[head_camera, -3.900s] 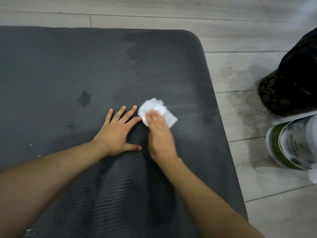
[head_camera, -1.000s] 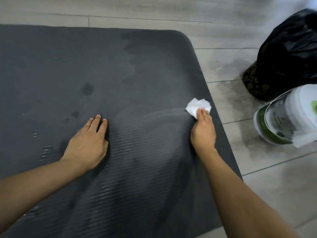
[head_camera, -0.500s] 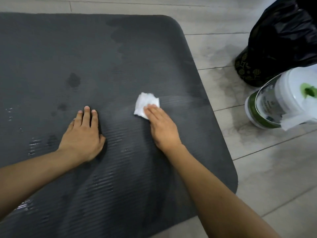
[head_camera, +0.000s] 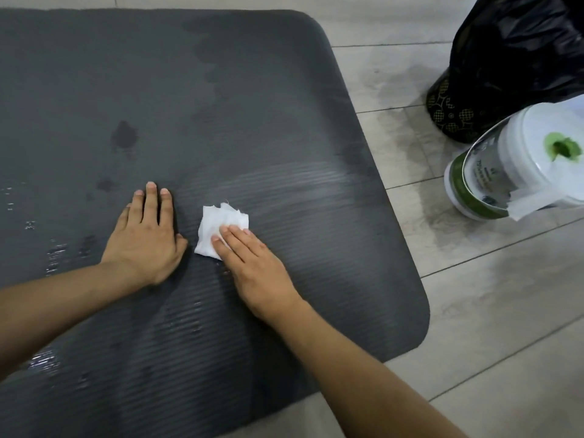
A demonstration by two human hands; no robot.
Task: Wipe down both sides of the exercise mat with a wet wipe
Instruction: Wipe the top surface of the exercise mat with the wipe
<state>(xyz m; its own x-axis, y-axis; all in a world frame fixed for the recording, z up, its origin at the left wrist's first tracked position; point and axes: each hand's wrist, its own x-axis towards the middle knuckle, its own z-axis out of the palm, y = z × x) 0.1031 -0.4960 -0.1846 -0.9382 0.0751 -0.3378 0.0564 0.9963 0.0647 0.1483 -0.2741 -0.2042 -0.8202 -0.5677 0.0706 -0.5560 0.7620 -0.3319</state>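
Note:
The dark grey ribbed exercise mat (head_camera: 240, 99) lies flat on the floor and fills most of the head view, with wet streaks and damp patches on it. My right hand (head_camera: 252, 267) presses a crumpled white wet wipe (head_camera: 218, 224) onto the mat near its middle, fingertips on the wipe's near right part. Just to the left, my left hand (head_camera: 145, 238) rests flat on the mat, fingers together, holding nothing. Thumb of the left hand nearly touches the wipe's lower corner.
A white tub of wipes (head_camera: 518, 165) with a green band stands on the grey tiled floor (head_camera: 493, 311) right of the mat, a sheet hanging from it. Behind it sits a black plastic bag (head_camera: 505, 58). The mat's rounded right corners are in view.
My right hand has swept the wipe leftward from the mat's right edge to beside my left hand, leaving a fresh wet streak. The left hand has stayed planted.

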